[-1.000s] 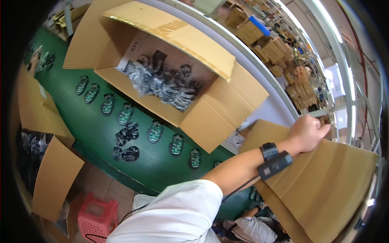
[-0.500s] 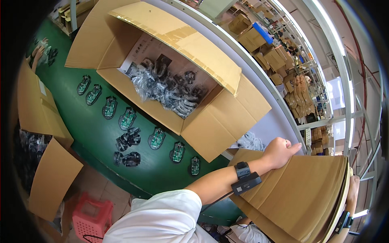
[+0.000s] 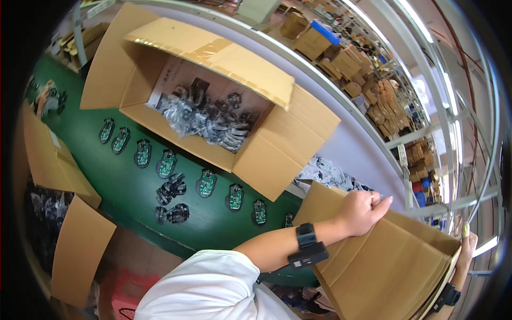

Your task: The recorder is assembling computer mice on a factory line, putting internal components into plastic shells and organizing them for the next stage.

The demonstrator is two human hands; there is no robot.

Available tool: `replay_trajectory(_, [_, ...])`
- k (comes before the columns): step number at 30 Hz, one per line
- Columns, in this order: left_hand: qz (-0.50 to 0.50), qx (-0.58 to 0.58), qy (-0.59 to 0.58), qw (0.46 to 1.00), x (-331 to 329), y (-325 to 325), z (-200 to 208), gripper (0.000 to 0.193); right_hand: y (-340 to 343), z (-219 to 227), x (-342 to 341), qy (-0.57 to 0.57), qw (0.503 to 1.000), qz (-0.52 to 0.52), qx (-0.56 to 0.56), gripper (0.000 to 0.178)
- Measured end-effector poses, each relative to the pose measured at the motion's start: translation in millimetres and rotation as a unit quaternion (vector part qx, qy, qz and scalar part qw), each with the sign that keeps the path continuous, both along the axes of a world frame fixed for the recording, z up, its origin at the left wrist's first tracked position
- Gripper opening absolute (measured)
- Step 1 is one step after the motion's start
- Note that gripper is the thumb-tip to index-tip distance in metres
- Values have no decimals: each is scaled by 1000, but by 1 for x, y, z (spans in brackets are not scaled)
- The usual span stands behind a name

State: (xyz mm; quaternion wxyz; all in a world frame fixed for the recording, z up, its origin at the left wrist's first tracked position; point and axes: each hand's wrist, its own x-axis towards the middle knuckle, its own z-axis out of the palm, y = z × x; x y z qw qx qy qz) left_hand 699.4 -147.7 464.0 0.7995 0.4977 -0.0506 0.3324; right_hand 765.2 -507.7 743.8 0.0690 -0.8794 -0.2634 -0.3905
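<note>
At the right, my left hand [image 3: 364, 214] is closed over the upper edge of a brown cardboard box [image 3: 389, 266], its thumb pointing right. My right hand [image 3: 467, 249] grips the same box at its far right edge, thumb up along the side; its other fingers are mostly hidden. The box is tilted, and a narrow gap shows between its walls near the top. Both wrists wear a dark strapped device. Left of the box, a row of computer mouse bases with green circuit boards [image 3: 207, 183] lies along the green table.
A large open carton [image 3: 184, 141] holds bagged black parts [image 3: 213, 120]. Dark loose parts [image 3: 173, 200] lie before the mouse row. White bagged pieces [image 3: 333, 173] sit behind my box. Another carton [image 3: 82, 250], a red stool [image 3: 130, 290] and another person's hand [image 3: 45, 96] are at the left.
The flattened cardboard box has spread, so a gap now shows between its walls. My left hand has shifted slightly left and down. The whole view has turned a little.
</note>
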Motion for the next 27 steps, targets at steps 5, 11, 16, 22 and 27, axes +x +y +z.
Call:
replay_trajectory(5, [79, 79, -161, 981, -66, -14, -25, 35, -10, -17, -86, 175, 982, 62, -24, 54])
replay_trajectory(11, [77, 157, -288, 942, -136, -17, -47, 18, 3, -55, -187, 14, 993, 119, -23, 50])
replay_trajectory(16, [35, 211, -352, 911, -179, -5, -63, 23, 28, -74, -261, -2, 992, 125, -12, 40])
replay_trajectory(22, [-30, 249, -335, 908, -224, -12, -75, 25, -2, -100, -347, 29, 995, 94, 9, 36])
replay_trajectory(27, [-105, 343, -329, 873, -195, -19, -55, 34, -26, -67, -320, 59, 997, 45, 20, 39])
